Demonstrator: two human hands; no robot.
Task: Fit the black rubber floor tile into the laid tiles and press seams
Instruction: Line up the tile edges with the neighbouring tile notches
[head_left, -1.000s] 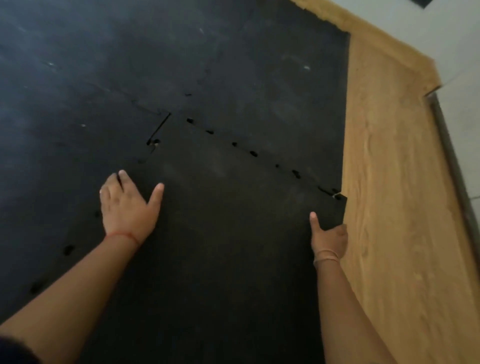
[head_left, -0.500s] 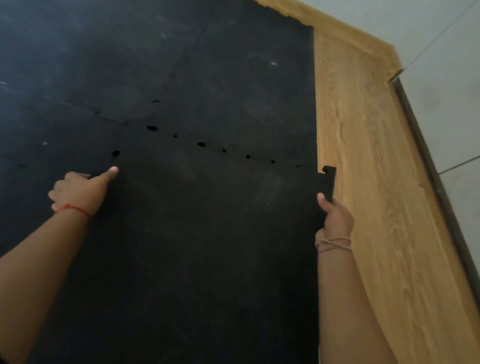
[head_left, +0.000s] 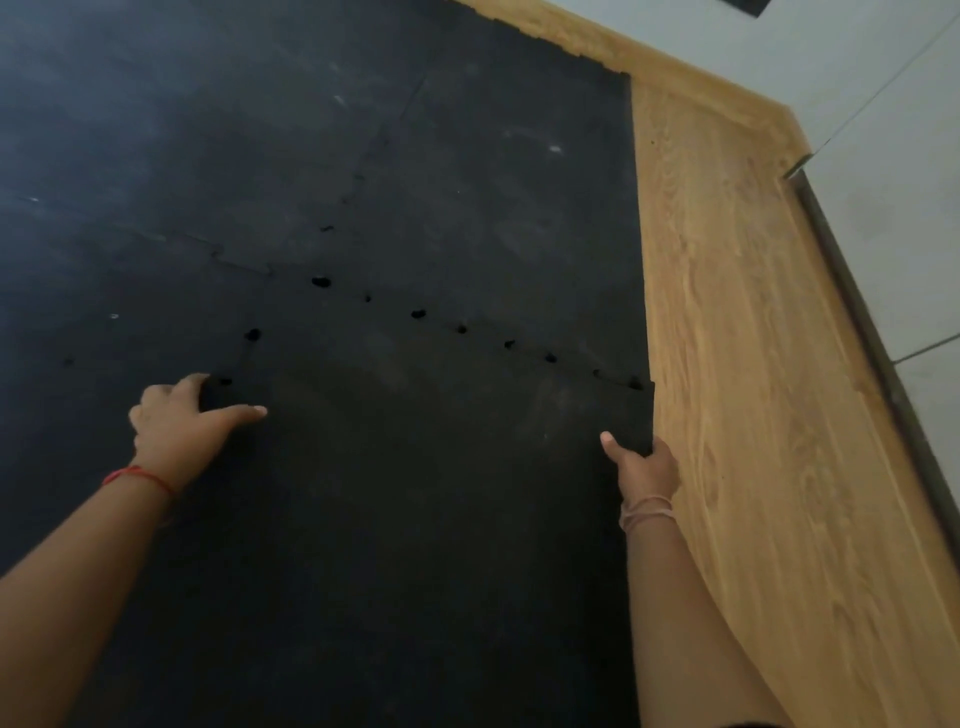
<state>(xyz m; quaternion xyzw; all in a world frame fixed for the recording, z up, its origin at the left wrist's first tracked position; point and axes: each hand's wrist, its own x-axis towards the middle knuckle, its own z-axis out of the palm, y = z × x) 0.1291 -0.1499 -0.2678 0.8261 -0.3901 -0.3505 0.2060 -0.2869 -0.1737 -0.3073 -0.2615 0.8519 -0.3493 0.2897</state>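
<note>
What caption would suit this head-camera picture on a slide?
Both hands grip the black rubber tile, left hand at its left edge, right hand beside the wooden floor, small gaps dotting the seam.

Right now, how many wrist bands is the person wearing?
2: a red string on the left wrist, and a pale looped band on the right wrist.

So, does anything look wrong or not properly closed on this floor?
Yes. The seam between the black rubber floor tile and the laid tiles shows a row of dark gaps, so the interlocking tabs look not fully seated. Both hands, left and right, grip the tile's edges.
</note>
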